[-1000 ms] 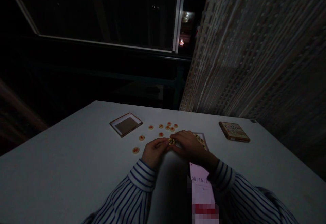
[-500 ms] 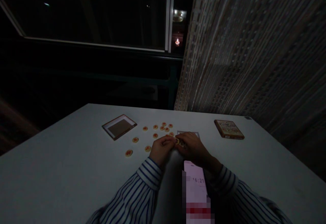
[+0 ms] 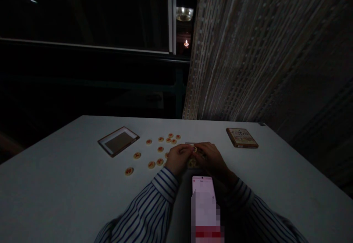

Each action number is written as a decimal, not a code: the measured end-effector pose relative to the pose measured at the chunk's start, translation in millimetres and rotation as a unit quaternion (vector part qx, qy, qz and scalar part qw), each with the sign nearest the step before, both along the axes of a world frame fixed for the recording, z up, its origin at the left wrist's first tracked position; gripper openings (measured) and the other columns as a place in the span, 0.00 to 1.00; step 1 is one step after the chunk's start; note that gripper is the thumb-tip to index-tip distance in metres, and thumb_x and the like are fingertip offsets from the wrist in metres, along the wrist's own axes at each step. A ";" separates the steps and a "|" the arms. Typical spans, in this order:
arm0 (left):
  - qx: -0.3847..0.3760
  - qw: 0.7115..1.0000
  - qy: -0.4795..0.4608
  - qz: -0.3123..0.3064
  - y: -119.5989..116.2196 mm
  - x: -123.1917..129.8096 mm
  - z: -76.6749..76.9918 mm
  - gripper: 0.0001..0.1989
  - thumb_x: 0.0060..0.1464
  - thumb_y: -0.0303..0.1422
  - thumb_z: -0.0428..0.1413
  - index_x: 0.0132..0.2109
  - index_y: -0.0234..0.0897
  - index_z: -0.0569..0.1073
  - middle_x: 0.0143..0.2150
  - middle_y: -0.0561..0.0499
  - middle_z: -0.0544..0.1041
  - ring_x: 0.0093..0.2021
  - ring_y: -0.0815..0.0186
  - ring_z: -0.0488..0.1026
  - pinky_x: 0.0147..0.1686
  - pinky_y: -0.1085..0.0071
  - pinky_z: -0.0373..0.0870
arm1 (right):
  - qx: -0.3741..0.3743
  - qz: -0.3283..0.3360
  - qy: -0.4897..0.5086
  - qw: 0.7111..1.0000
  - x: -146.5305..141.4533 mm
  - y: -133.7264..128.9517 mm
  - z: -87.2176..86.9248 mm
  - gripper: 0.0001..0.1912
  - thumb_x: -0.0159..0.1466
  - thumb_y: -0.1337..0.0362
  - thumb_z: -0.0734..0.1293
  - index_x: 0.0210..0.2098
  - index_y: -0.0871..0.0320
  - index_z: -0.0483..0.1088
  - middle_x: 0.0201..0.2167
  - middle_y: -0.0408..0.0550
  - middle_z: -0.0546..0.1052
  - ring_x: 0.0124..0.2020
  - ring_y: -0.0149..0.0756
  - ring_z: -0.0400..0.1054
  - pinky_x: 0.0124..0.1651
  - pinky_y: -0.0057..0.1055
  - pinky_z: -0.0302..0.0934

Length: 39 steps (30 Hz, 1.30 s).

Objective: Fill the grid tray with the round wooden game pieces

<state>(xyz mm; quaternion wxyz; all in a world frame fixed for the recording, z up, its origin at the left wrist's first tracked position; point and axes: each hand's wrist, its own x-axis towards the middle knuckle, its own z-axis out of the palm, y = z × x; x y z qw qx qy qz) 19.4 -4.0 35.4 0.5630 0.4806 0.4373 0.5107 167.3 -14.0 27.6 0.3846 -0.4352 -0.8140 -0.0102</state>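
Observation:
My left hand [image 3: 178, 159] is closed in a pinch at a small round Chinese chess piece [image 3: 195, 150]. Against the same piece are the fingers of my right hand [image 3: 213, 159], bent and closed, so the two hands meet over the table. Under them lies a shallow tray [image 3: 190, 143] with several more pieces in it, mostly hidden by my hands. To the left, several pale chess pieces with red characters, such as one piece [image 3: 137, 155] and another piece [image 3: 128, 171], are scattered on the white table [image 3: 68, 184].
An open box half [image 3: 112, 155] lies at the left, beyond the loose pieces. At the back right rests a brown printed box lid [image 3: 242, 138]. A lit phone [image 3: 203, 187] is close below my hands. Behind the table hang string curtains [image 3: 234, 51] beside a dark window.
The view has turned slightly right, shifting everything left. My hands stay together at a piece, and more of the tray's contents shows beneath them. The phone screen's display differs.

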 end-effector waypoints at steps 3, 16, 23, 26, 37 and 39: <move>0.009 1.000 0.000 -0.004 1.8 5.9 -5.7 0.10 0.41 0.35 0.59 0.31 0.33 0.74 0.29 0.48 0.78 0.32 0.64 0.75 0.33 0.70 0.72 | -0.007 -0.015 -0.001 1.000 4.5 0.6 -2.8 0.13 0.60 0.61 0.61 0.43 0.59 0.67 0.40 0.51 0.74 0.41 0.36 0.66 0.44 0.35 0.58; 0.098 0.978 0.163 0.085 -2.3 -0.4 -26.8 0.13 0.48 0.39 0.53 0.35 0.35 0.75 0.31 0.49 0.78 0.33 0.64 0.74 0.34 0.68 0.72 | -0.044 -0.062 -0.006 0.997 15.4 5.0 -11.1 0.13 0.60 0.61 0.61 0.43 0.57 0.68 0.40 0.50 0.74 0.42 0.36 0.66 0.45 0.35 0.58; 0.172 0.938 0.280 0.110 -4.2 -3.8 -30.0 0.11 0.50 0.37 0.51 0.37 0.38 0.74 0.36 0.49 0.78 0.36 0.64 0.74 0.37 0.67 0.71 | -0.050 -0.100 0.046 0.993 30.7 14.8 -21.5 0.14 0.59 0.61 0.61 0.43 0.59 0.68 0.37 0.51 0.74 0.40 0.37 0.66 0.44 0.36 0.60; 0.203 0.924 0.310 0.092 -4.1 -5.5 -30.1 0.11 0.51 0.36 0.50 0.38 0.38 0.73 0.37 0.48 0.77 0.37 0.64 0.73 0.39 0.67 0.70 | -0.057 -0.110 0.082 0.989 36.7 17.9 -24.5 0.15 0.59 0.61 0.61 0.44 0.60 0.67 0.36 0.51 0.74 0.39 0.37 0.67 0.43 0.37 0.61; 0.227 0.910 0.330 0.104 -6.3 -6.7 -34.2 0.12 0.53 0.36 0.49 0.40 0.37 0.73 0.37 0.48 0.76 0.37 0.64 0.73 0.39 0.67 0.69 | -0.065 -0.157 0.131 0.977 46.1 24.1 -29.7 0.15 0.60 0.59 0.60 0.43 0.61 0.67 0.33 0.51 0.73 0.35 0.36 0.66 0.41 0.36 0.61; 0.240 0.904 0.339 0.097 -4.9 -8.7 -36.2 0.12 0.53 0.36 0.49 0.40 0.36 0.73 0.37 0.47 0.76 0.38 0.63 0.73 0.39 0.68 0.70 | -0.068 -0.162 0.142 0.974 46.3 26.5 -32.2 0.16 0.59 0.59 0.60 0.43 0.61 0.67 0.32 0.50 0.73 0.35 0.36 0.66 0.41 0.36 0.61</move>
